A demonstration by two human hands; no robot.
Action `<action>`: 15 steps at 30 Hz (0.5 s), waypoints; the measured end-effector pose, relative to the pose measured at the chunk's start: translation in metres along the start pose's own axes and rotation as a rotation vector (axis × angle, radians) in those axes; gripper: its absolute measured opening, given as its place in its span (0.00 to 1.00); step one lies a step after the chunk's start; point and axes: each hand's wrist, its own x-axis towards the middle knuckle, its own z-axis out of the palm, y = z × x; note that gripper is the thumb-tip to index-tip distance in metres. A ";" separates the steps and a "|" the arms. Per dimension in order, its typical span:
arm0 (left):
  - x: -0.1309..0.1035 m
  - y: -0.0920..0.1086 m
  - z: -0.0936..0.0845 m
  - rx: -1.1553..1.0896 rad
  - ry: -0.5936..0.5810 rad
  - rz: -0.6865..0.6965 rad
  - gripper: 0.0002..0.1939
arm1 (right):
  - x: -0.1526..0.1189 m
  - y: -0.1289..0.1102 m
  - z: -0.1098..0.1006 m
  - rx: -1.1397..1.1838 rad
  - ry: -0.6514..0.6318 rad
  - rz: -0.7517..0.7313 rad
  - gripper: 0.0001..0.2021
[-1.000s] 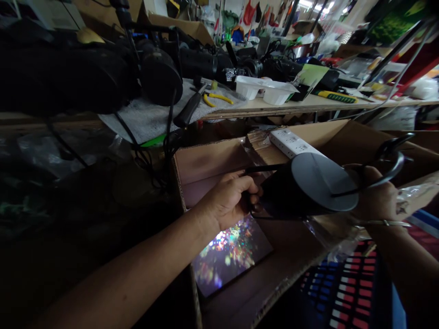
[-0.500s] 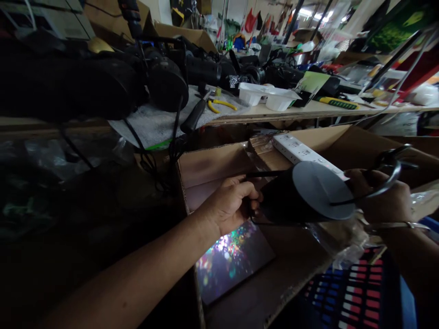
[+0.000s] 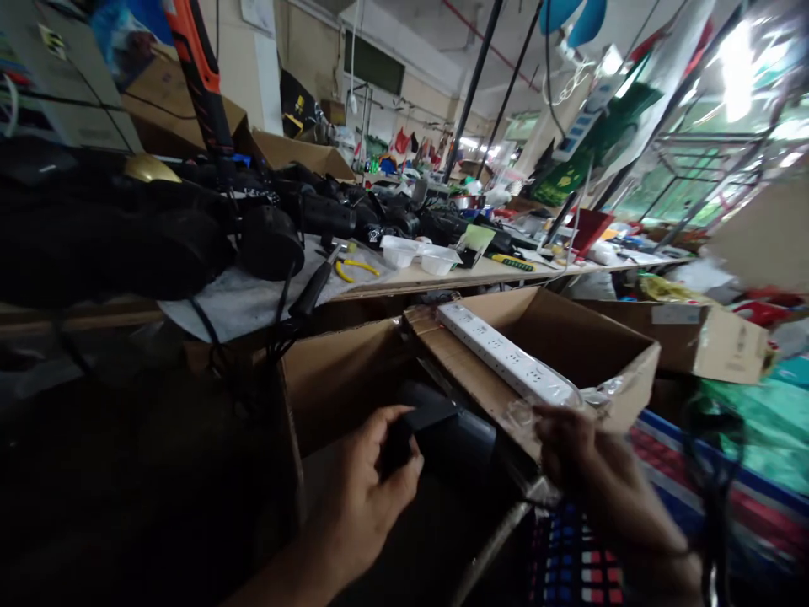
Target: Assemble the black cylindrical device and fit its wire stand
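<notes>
Well, left hand (image 3: 366, 493): gripping the black cylinder by its near end alone, so I think it could twist or slip from me.
Black cylinder (image 3: 455, 434): just below the frame's centre, tilted over the carton (image 3: 334, 379); a slip would probably drop it inside.
Right hand (image 3: 587, 472): lower right of centre, blurred, fingers curled beside the power strip; I cannot tell whether I hold anything.
Power strip (image 3: 509, 356): right of centre, slanting along the cardboard flap (image 3: 456, 364); a knock from my knuckles could slide it off.
Black cable (image 3: 714, 497): lower right, close to my forearm; snagging it might jerk whatever it joins.
Black-handled tool (image 3: 311, 289): left of centre, jutting past the bench (image 3: 410, 279) edge; a tug on nearby cords (image 3: 276, 341) could tip it.
</notes>
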 end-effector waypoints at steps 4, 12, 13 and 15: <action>-0.036 0.002 0.012 0.238 -0.131 0.304 0.17 | -0.078 0.010 0.031 0.247 -0.237 0.100 0.40; -0.073 0.007 0.021 0.551 0.024 0.597 0.30 | -0.136 0.007 0.034 0.260 -0.072 0.265 0.44; -0.073 0.007 0.020 0.552 0.003 0.597 0.32 | -0.139 0.006 0.032 0.241 -0.069 0.241 0.42; -0.071 0.005 0.019 0.507 -0.092 0.594 0.33 | -0.142 0.003 0.027 0.229 -0.065 0.225 0.36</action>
